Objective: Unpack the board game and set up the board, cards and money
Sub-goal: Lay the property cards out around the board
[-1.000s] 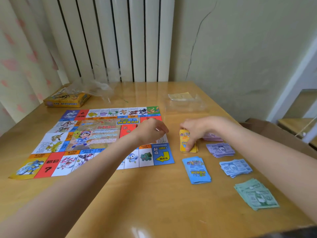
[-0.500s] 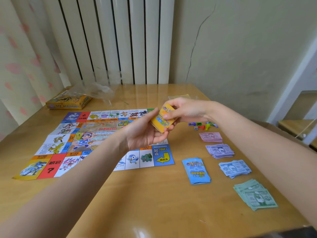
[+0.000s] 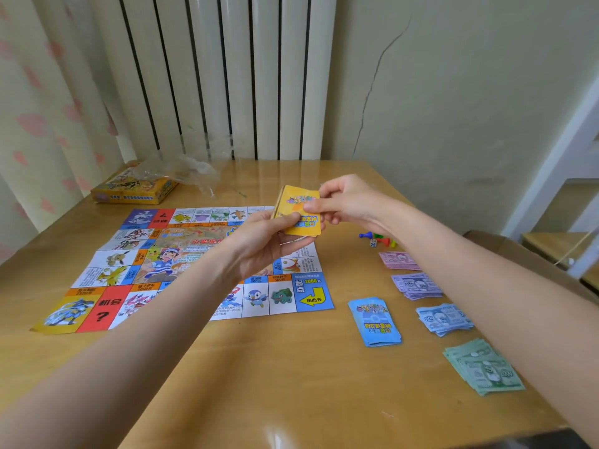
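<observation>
Both hands hold a stack of yellow cards (image 3: 296,202) in the air above the right edge of the game board (image 3: 136,270). My left hand (image 3: 262,241) cups the stack from below with its thumb on the face. From the right, my right hand (image 3: 343,202) pinches the stack's edge. The paper board lies flat on the table's left half. A blue card deck (image 3: 374,320) lies right of the board. Pink money (image 3: 397,260), purple money (image 3: 416,285), blue money (image 3: 444,319) and green money (image 3: 483,369) lie in a row along the right side.
The yellow game box (image 3: 134,189) sits at the far left corner under crumpled clear plastic (image 3: 181,171). Coloured pawns and a die (image 3: 377,239) lie past the pink money. A radiator and wall stand behind the wooden table (image 3: 259,384).
My right hand lifted the yellow cards off the table from above the blue deck and brought them up left. My left hand rose and took hold of them from below.
</observation>
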`<state>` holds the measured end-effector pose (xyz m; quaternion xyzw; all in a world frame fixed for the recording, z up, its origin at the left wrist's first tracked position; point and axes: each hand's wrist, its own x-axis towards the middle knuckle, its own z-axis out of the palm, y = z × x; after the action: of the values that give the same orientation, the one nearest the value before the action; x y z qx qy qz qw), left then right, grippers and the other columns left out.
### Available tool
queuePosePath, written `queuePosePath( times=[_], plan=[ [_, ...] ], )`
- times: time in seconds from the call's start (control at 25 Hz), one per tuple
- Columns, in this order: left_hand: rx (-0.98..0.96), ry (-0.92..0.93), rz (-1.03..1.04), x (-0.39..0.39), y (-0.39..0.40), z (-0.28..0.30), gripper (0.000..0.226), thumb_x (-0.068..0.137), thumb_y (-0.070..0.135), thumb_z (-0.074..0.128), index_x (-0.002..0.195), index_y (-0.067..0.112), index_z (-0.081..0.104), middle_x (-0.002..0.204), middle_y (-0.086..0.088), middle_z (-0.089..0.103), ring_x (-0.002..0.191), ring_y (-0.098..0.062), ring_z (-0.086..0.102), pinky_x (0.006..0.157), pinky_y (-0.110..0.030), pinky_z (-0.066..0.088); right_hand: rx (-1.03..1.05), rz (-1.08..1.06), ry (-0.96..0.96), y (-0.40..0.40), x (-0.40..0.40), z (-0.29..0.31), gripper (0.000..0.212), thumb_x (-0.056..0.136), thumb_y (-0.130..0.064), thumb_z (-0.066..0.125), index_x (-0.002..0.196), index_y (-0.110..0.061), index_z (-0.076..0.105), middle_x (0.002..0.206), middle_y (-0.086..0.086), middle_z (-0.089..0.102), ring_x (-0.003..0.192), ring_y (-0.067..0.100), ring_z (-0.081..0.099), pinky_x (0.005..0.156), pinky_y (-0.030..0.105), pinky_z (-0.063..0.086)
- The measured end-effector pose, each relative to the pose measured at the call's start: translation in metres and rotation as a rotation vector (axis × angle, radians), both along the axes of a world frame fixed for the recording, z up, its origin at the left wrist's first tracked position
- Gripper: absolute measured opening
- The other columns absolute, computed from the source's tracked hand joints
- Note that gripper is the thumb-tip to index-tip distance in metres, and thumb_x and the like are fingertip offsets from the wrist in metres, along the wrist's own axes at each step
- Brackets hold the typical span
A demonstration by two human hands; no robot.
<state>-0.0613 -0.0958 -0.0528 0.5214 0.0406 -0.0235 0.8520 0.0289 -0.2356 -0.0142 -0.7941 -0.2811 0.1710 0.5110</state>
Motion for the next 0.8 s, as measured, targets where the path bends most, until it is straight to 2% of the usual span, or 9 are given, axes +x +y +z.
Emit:
queuePosePath(
  times=[0.16,0.24,0.32,0.4,0.48,0.56,0.68,0.8],
  plan=[
    [-0.032,0.057,0.075,0.000,0.003,-0.002,0.015,0.095,0.008,0.047,0.101,0.000,0.059,0.098,-0.019,0.067,0.080,-0.023,0.071,0.071,-0.031,0.059,0.018,-0.004,0.026,0.005,-0.002,-0.002,0.013,0.078,-0.005,0.072,0.071,-0.008,0.061,0.050,-0.004,0.057,0.048,0.008,0.050,0.048,0.017,0.042],
    [-0.062,0.101,0.101,0.001,0.006,-0.003,0.016,0.097,0.011,0.046,0.101,0.001,0.057,0.096,-0.019,0.068,0.077,-0.023,0.072,0.068,-0.032,0.060,-0.041,-0.039,-0.029,0.005,-0.003,-0.003,0.012,0.079,-0.006,0.072,0.072,-0.010,0.062,0.047,-0.006,0.058,0.044,0.005,0.050,0.047,0.016,0.042],
    [-0.071,0.154,0.152,0.002,0.013,-0.003,0.015,0.098,0.011,0.044,0.100,0.000,0.054,0.090,-0.019,0.069,0.072,-0.024,0.072,0.066,-0.033,0.060,-0.066,-0.161,-0.167,0.007,0.000,-0.002,0.018,0.080,-0.009,0.072,0.068,-0.015,0.059,0.052,-0.003,0.058,0.043,0.005,0.049,0.050,0.019,0.042],
    [-0.073,0.197,0.181,0.001,0.018,-0.005,0.015,0.099,0.010,0.041,0.098,0.000,0.052,0.086,-0.021,0.070,0.069,-0.025,0.072,0.066,-0.034,0.059,-0.034,-0.280,-0.386,0.011,0.002,0.001,0.023,0.079,-0.013,0.072,0.063,-0.018,0.055,0.059,-0.003,0.055,0.053,0.009,0.049,0.056,0.020,0.041],
    [-0.089,0.200,0.185,0.001,0.019,-0.003,0.015,0.098,0.010,0.041,0.099,-0.001,0.051,0.093,-0.023,0.069,0.068,-0.025,0.072,0.068,-0.035,0.058,-0.084,-0.232,-0.629,0.015,-0.004,0.004,0.016,0.078,-0.015,0.072,0.066,-0.015,0.060,0.061,-0.007,0.053,0.058,0.006,0.047,0.058,0.014,0.037],
    [-0.146,0.160,0.198,0.001,0.019,-0.001,0.016,0.098,0.011,0.042,0.102,-0.002,0.051,0.096,-0.024,0.067,0.067,-0.025,0.072,0.066,-0.035,0.059,-0.193,-0.061,-0.787,0.020,-0.013,0.001,0.005,0.078,-0.016,0.071,0.076,-0.012,0.068,0.070,-0.005,0.054,0.063,0.007,0.047,0.064,0.018,0.038],
    [-0.145,0.126,0.218,-0.001,0.024,0.002,0.017,0.097,0.008,0.044,0.091,-0.002,0.055,0.081,-0.020,0.069,0.064,-0.024,0.071,0.065,-0.032,0.059,-0.312,0.111,-0.782,0.022,-0.017,-0.009,0.014,0.079,-0.023,0.072,0.090,-0.016,0.071,0.091,-0.002,0.057,0.078,0.012,0.051,0.077,0.028,0.043],
    [0.002,0.161,0.217,-0.005,0.030,-0.001,0.011,0.095,0.002,0.044,0.090,-0.001,0.054,0.088,-0.018,0.066,0.074,-0.022,0.068,0.066,-0.028,0.057,-0.357,0.180,-0.625,0.017,-0.015,-0.011,0.024,0.077,-0.028,0.073,0.100,-0.020,0.070,0.106,-0.005,0.050,0.090,0.010,0.052,0.083,0.024,0.042]
  ],
)
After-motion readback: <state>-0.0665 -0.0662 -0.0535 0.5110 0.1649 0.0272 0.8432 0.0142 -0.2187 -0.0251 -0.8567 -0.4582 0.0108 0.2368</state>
